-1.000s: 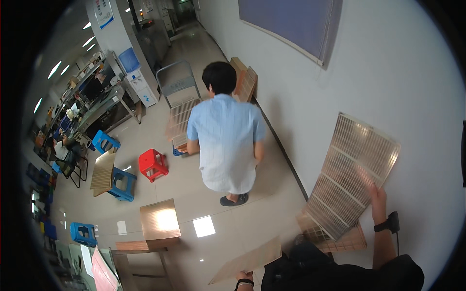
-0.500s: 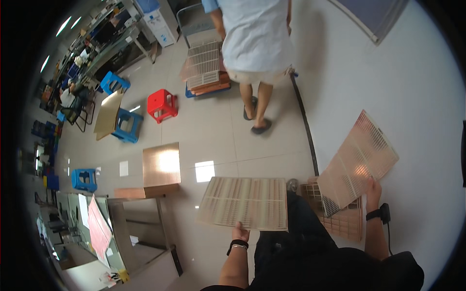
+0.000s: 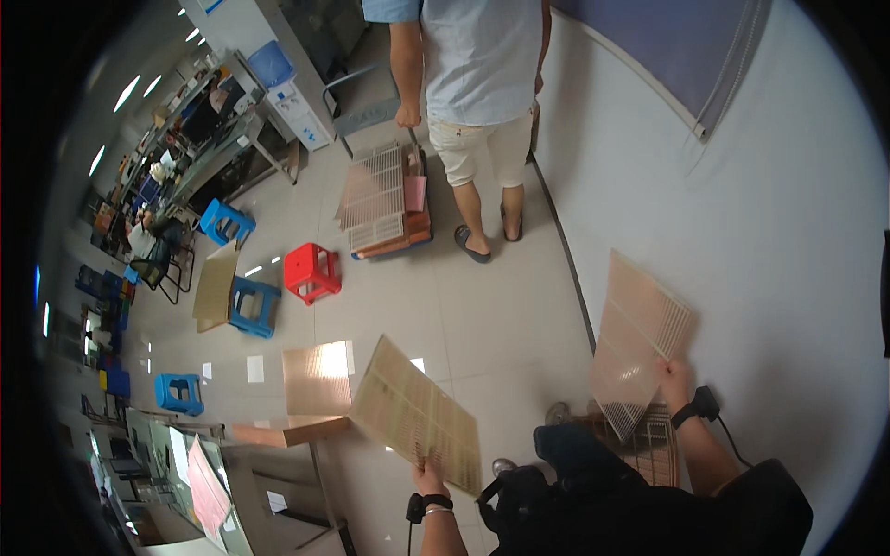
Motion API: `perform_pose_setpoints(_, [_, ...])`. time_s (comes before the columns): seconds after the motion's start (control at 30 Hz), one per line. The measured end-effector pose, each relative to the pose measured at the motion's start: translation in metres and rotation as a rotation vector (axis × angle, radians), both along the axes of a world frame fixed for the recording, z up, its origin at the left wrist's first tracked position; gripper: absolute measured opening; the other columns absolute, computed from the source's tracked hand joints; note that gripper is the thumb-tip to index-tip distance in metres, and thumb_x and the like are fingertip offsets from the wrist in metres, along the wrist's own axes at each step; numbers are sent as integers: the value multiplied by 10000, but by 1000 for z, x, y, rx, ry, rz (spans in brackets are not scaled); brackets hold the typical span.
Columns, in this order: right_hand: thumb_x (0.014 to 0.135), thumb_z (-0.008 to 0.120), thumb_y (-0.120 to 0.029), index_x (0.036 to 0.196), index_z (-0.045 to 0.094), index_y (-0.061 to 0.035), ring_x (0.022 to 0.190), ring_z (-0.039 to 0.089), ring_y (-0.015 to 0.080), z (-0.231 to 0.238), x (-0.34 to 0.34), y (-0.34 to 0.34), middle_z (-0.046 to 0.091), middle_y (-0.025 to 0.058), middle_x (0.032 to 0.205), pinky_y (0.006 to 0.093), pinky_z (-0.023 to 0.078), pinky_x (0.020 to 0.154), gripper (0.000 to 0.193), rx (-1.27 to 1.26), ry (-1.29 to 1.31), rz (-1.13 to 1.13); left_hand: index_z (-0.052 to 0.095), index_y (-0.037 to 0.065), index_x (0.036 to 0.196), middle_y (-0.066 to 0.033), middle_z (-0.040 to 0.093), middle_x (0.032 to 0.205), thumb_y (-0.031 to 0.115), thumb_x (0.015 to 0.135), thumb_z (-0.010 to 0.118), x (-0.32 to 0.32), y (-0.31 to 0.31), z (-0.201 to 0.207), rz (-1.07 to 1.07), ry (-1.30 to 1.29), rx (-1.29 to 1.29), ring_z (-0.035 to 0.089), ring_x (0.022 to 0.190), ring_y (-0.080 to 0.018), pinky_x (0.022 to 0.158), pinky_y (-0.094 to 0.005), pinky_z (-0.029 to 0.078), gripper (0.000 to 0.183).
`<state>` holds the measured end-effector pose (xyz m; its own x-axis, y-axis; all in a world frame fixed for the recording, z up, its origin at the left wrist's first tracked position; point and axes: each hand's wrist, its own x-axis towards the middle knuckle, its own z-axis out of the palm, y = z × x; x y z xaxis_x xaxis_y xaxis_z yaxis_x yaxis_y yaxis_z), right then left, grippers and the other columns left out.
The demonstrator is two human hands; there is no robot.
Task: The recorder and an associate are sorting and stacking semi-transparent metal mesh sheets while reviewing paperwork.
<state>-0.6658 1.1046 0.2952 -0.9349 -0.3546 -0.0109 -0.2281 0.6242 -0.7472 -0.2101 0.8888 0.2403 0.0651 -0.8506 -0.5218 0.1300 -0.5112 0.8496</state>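
A pale yellow-green circuit board panel [image 3: 394, 398] with rows of fine lines is gripped at its lower edge by my left hand [image 3: 429, 474]. It slants in front of me, above the floor. On the right, beside the white wall, my right hand [image 3: 675, 378] grips the edge of a copper-coloured circuit board panel [image 3: 642, 315], which hangs tilted with a corner pointing down. Just below that corner lies a pile of copper-coloured grid panels [image 3: 656, 452], partly hidden by the held panel and my leg.
Ahead, a person [image 3: 487, 65] stands by a trolley stacked with panels [image 3: 375, 199]. A red stool [image 3: 311, 271] and blue stools [image 3: 252, 306] stand on the left floor. Shiny copper sheets [image 3: 317, 385] rest at the table's [image 3: 278, 463] edge. The wall [image 3: 742, 259] borders my right.
The left panel has turned and tilted, its far corner now pointing up-left. The right panel has swung more upright. The person and trolley sit lower in view, and the view has shifted.
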Motion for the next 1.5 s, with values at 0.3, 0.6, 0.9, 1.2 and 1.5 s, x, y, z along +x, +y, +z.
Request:
perform_pose_setpoints(0.3, [793, 541, -217, 686, 542, 60, 477, 489, 201, -7, -34, -61, 498, 147, 525, 325, 376, 475, 297, -2, 6, 124, 599, 46, 948, -106, 622, 829, 48, 787, 559, -49, -53, 83, -708, -558, -492, 582, 794, -156, 718, -263, 451, 165])
perform_pose_setpoints(0.6, [822, 524, -245, 783, 559, 55, 571, 493, 119, -1, -60, -156, 561, 58, 633, 283, 397, 533, 305, -132, -244, 237, 588, 14, 899, -65, 608, 845, 68, 785, 580, -117, -116, 185, -1070, -343, -552, 564, 796, -159, 712, -256, 442, 127])
perform_pose_setpoints(0.9, [850, 511, -214, 827, 598, 39, 642, 482, 67, 70, -55, -271, 571, -2, 726, 235, 413, 588, 270, -334, -502, 496, 597, 8, 878, -40, 577, 876, 105, 779, 593, -168, -240, 168, -1185, 36, -294, 509, 825, -111, 753, -238, 402, 138])
perform_pose_setpoints(1.2, [833, 527, -244, 816, 584, 59, 595, 502, 104, 140, -5, -334, 572, 64, 649, 282, 421, 552, 309, -98, -390, 499, 609, 28, 852, -12, 593, 840, 135, 750, 592, -222, -303, 114, -1007, 275, -112, 526, 823, -106, 778, -251, 400, 149])
perform_pose_setpoints(1.5, [771, 547, -115, 789, 542, 26, 561, 535, 330, 153, -8, -390, 525, 193, 661, 348, 403, 491, 141, -131, -115, 620, 413, 64, 1096, -84, 429, 1101, 145, 719, 631, -302, -345, 107, -859, 270, -384, 403, 1073, -192, 912, -340, 322, 443])
